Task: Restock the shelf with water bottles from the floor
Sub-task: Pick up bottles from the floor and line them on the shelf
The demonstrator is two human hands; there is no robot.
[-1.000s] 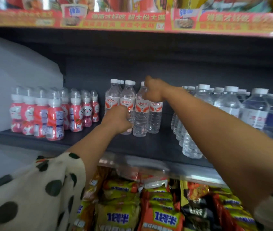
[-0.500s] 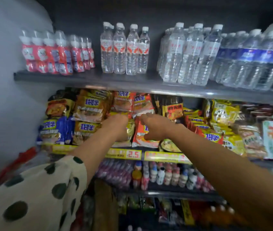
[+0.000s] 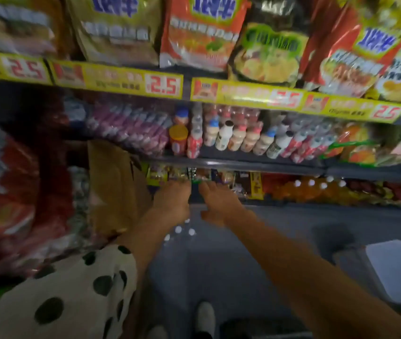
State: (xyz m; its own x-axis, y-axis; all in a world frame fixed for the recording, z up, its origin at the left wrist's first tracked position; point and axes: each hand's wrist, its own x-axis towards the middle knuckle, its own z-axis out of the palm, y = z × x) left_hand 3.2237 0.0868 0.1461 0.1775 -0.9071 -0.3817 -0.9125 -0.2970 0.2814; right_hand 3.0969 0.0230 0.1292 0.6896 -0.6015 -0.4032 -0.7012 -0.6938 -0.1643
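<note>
Several white bottle caps [image 3: 178, 230] of water bottles show low on the dark floor, partly hidden under my arms. My left hand [image 3: 171, 200] reaches down just above them, fingers loosely curled, holding nothing. My right hand [image 3: 218, 203] hangs beside it, fingers apart and empty. The water shelf is out of view above. The picture is blurred by motion.
A shelf edge with yellow price strips [image 3: 162, 85] carries noodle packets [image 3: 202, 30]. Below stand small drink bottles [image 3: 233, 137]. A brown cardboard box [image 3: 113, 184] stands at the left. A pale bin [image 3: 395, 270] sits on the floor at right. My shoe [image 3: 204, 316] is near the bottom.
The view has dropped from the water shelf down to the floor. Both hands let go of the shelved bottles and moved down toward the bottle caps on the floor.
</note>
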